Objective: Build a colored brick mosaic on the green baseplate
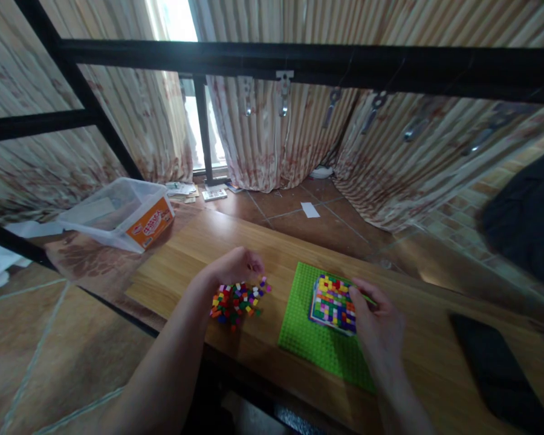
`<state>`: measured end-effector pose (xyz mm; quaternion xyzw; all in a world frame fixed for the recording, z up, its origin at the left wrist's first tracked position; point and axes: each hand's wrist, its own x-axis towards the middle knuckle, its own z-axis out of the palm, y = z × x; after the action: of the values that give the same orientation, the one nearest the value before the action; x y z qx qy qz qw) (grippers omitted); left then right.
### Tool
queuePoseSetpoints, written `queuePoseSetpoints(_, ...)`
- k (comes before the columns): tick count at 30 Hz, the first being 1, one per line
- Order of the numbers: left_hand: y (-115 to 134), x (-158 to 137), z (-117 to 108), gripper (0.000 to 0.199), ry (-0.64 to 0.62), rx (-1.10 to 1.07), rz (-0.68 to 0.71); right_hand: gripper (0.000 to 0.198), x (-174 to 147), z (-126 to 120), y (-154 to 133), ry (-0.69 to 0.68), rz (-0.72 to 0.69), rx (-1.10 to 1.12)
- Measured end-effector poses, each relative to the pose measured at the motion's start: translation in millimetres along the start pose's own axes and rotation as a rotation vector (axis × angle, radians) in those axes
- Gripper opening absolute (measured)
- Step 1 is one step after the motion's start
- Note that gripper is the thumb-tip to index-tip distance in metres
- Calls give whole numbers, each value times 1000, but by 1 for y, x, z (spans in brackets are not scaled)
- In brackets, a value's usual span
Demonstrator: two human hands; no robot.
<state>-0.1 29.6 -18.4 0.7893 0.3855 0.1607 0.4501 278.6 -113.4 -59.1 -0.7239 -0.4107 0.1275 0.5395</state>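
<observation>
A loose pile of small multicoloured toy bricks [240, 303] lies on the wooden table. Just above its far edge is my left hand [241, 266], its fingers curled together; whatever may be between them is hidden. To the right, a square block of stacked toy bricks [332, 304] with a many-coloured top sits on a green studded baseplate [294, 326]. My right hand [378, 317] grips the right side of this block, thumb at its near right edge and fingers toward the back corner, partly covering it.
A black phone-like slab [494, 368] lies at the table's [194, 241] right. Beyond the left end stands a clear plastic bin [113, 211] with an orange label. A black metal bar with hooks [284, 93] crosses above. Papers [309, 209] lie on the tiled floor.
</observation>
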Motion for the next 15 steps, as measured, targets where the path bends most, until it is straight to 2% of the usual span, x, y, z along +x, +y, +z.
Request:
queuePoseSetpoints(5, -1, 4, 11, 13, -31, 79, -3, 35, 0, 0, -3, -7, 77, -9)
queuePoseSetpoints(11, -2, 12, 25, 27, -3, 195, 33, 34, 0, 0, -4, -7, 64, 9)
queuePoseSetpoints(15, 0, 12, 23, 22, 27, 239, 55, 33, 1, 0, -2, -12, 48, 19)
